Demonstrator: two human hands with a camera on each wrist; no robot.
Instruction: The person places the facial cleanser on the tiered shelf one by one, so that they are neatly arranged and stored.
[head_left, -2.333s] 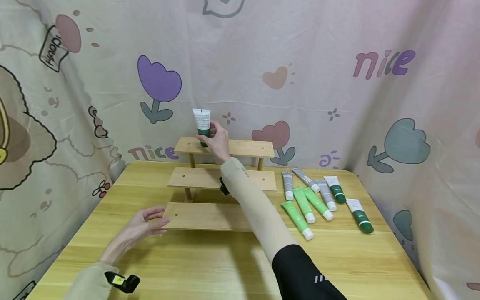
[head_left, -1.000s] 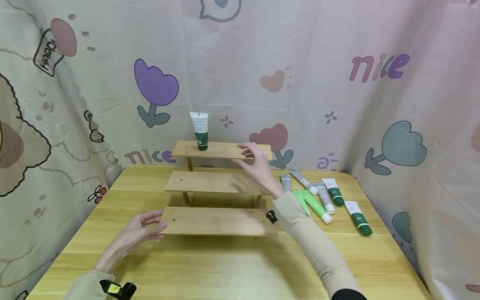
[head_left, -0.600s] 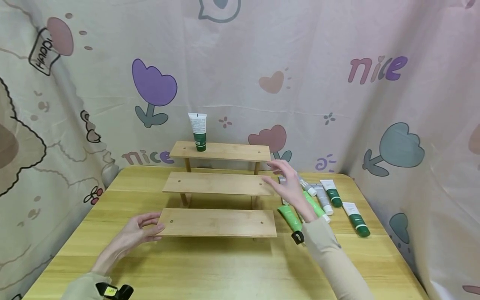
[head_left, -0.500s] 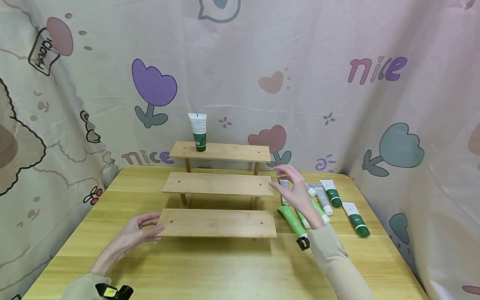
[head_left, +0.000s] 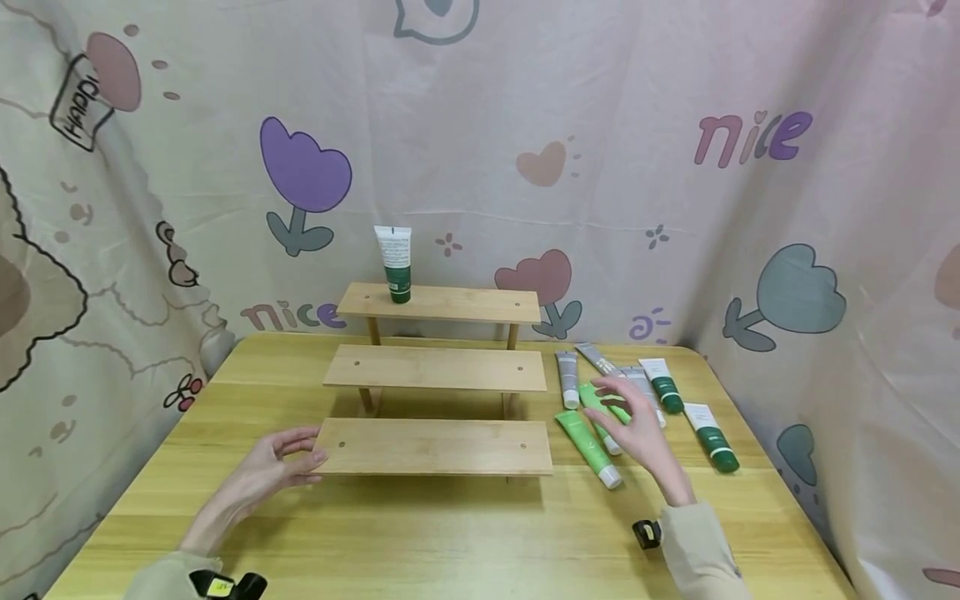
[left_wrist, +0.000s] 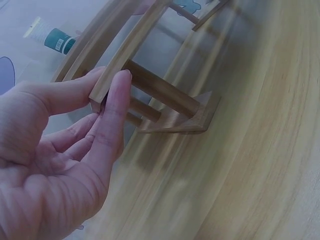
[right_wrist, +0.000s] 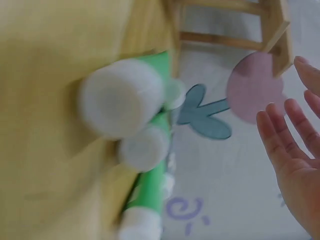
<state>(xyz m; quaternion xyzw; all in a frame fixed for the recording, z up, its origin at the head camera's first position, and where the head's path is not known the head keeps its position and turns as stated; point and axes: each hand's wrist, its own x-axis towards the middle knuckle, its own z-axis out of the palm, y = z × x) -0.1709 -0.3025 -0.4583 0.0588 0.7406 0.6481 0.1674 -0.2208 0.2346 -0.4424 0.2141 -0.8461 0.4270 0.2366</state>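
Observation:
A three-tier wooden display stand [head_left: 435, 446] stands on the table. My left hand [head_left: 268, 468] pinches the left end of its lowest board; in the left wrist view, thumb and fingertips close on the board's edge [left_wrist: 116, 72]. On the top board, near its left end, a white-and-dark-green squeeze tube [head_left: 398, 265] stands upright on its cap. My right hand [head_left: 636, 425] is over the tubes lying to the right, fingers loosely bent and holding nothing. Below it are light green tubes [head_left: 585, 446] with white caps. In the right wrist view their caps [right_wrist: 142, 147] face the camera.
Grey tubes [head_left: 567, 379] lie behind the green ones, partly hidden by the right hand. Two white-and-dark-green tubes [head_left: 711, 437] lie farther right. A printed curtain [head_left: 450, 125] hangs behind and beside the wooden table [head_left: 420, 542].
The right hand let go of the white-and-dark-green tube on the top board, then moved right and toward me, over the lying tubes. The left hand stays on the lowest board.

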